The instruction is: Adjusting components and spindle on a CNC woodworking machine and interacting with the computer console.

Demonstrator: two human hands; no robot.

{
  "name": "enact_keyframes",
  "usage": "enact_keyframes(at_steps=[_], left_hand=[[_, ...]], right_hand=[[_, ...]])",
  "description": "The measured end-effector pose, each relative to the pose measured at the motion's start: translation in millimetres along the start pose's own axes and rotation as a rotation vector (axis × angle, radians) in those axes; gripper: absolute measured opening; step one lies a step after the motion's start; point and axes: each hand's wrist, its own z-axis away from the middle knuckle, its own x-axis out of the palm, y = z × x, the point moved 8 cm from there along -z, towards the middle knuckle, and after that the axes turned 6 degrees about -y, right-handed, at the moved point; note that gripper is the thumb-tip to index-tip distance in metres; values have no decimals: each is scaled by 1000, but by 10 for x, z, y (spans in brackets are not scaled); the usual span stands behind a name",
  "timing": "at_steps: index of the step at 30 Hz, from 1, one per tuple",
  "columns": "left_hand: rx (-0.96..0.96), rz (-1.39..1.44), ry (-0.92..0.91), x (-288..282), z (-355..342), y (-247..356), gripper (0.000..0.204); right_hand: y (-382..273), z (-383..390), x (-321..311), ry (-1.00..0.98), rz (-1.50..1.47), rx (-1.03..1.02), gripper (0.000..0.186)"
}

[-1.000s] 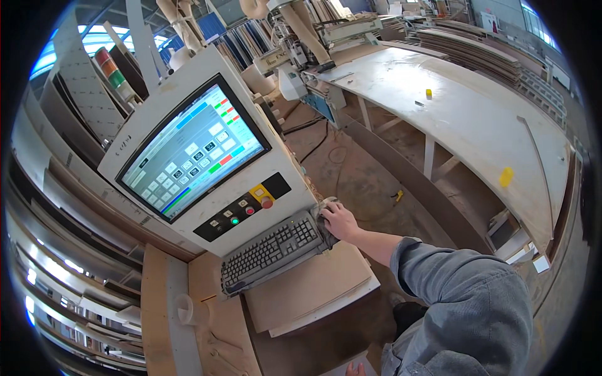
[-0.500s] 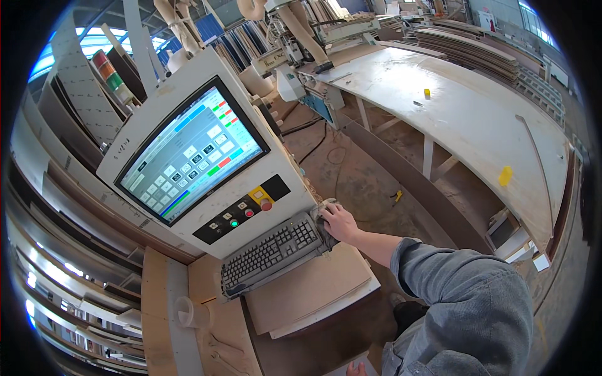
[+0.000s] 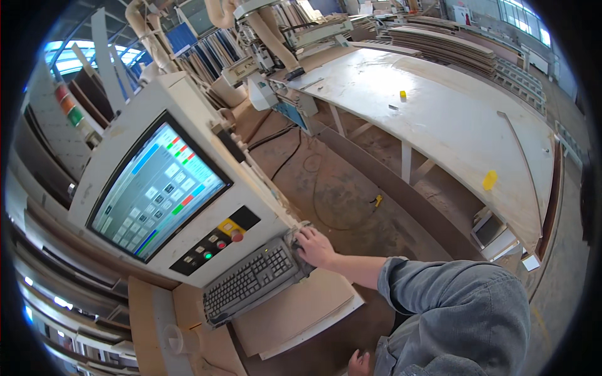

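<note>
My right hand [image 3: 315, 247] lies over a dark, dusty computer mouse [image 3: 292, 237] at the right end of the keyboard tray, its fingers curled round it. Left of that hand is a black keyboard [image 3: 251, 282], dusty and tilted in view. Above the keyboard stands a pale control cabinet with a lit screen [image 3: 160, 188] of coloured blocks and icons. Its button panel [image 3: 215, 240] carries a red knob, a green button and a red one. At the lower edge my left hand [image 3: 359, 362] shows only in part, fingers curled; what they hold, if anything, is hidden.
Brown boards [image 3: 295, 313] lie below the keyboard, beside a translucent tub [image 3: 182, 339]. To the right runs a long white-topped machine table [image 3: 433, 119] with yellow blocks [image 3: 490, 180] on it. Cables [image 3: 288, 156] cross the dusty floor. Stacked sheets [image 3: 442, 50] stand behind.
The view has shifted, so the cabinet and table sit further left. My right hand stays on the mouse. The pale sheet seen by my left hand before is no longer visible.
</note>
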Motion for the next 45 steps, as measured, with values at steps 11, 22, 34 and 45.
enact_keyframes(at_steps=[11,22,34,45], left_hand=[[235,-498,-151,1670,-1896,2727,51],[92,-546,60,1471,-3895,3958,49],[-17,-456,135,154,-7220,5054,57],[160,-519,8,-549,-10223,7953,57]], right_hand=[[1403,-164,-538,-38,-562,156,44],[3782,-647,35,-616,-597,595,28],[5215,-2813,1123,-828,-427,521,34],[7152,-4500,1771,-339,-329,1095,28]])
